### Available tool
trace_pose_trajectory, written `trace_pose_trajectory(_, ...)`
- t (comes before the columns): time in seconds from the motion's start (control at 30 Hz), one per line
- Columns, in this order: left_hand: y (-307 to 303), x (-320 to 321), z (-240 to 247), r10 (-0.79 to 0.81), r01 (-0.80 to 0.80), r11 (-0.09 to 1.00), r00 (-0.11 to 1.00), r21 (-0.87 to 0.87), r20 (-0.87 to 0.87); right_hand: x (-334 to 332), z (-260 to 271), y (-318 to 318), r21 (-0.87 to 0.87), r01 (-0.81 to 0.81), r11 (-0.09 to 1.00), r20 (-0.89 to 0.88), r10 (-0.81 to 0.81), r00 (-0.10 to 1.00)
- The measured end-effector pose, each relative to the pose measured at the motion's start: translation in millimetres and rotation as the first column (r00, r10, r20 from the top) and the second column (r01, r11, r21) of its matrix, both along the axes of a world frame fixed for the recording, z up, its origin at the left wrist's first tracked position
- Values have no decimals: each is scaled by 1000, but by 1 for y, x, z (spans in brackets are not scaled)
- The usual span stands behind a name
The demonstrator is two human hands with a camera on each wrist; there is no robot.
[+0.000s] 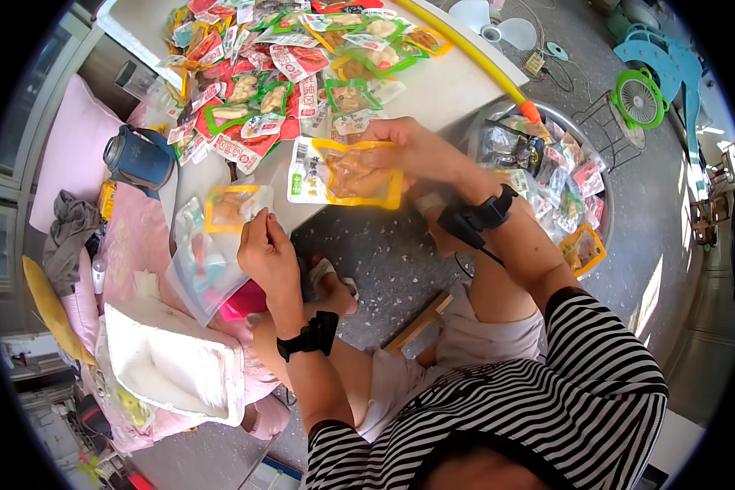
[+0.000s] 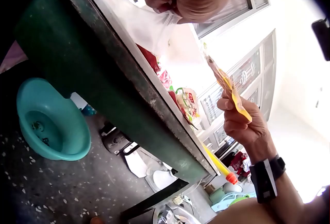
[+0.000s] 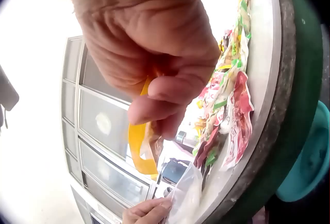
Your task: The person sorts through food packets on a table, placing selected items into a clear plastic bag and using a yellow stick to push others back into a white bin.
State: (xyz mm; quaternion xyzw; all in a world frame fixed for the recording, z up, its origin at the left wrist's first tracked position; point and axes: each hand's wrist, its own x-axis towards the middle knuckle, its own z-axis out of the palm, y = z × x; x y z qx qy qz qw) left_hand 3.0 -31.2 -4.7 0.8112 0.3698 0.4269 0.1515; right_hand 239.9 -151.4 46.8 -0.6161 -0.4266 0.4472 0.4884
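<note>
My right hand (image 1: 408, 151) pinches a yellow-edged snack packet (image 1: 347, 173) by its right end and holds it above the table's front edge; the right wrist view shows the packet (image 3: 139, 149) hanging below the curled fingers (image 3: 160, 105). My left hand (image 1: 263, 245) grips the rim of a clear zip bag (image 1: 208, 257) that hangs off the table's near corner. A second yellow-edged packet (image 1: 233, 204) shows at the bag's mouth, and other packets lie inside it. From the left wrist view, the right hand (image 2: 242, 123) holds its packet (image 2: 227, 87) edge-on.
A pile of red, green and yellow snack packets (image 1: 261, 73) covers the white table (image 1: 441, 86). A metal basin (image 1: 600, 192) with more packets stands on the floor at right. A blue jug (image 1: 139, 155) and white foam box (image 1: 171, 359) sit left. A teal bowl (image 2: 49, 126) lies under the table.
</note>
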Motion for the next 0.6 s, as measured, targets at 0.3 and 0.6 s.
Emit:
trace_pose_trajectory(0.3, 7, -6, -1, -11, 7, 999, 997, 50, 81, -20, -7, 29, -60, -65, 996, 42, 67, 997)
trace_pose_trajectory(0.6, 6, -4, -1, -23, 20, 998, 998, 52, 65, -53, -25, 37, 236, 54, 970, -265, 10, 964)
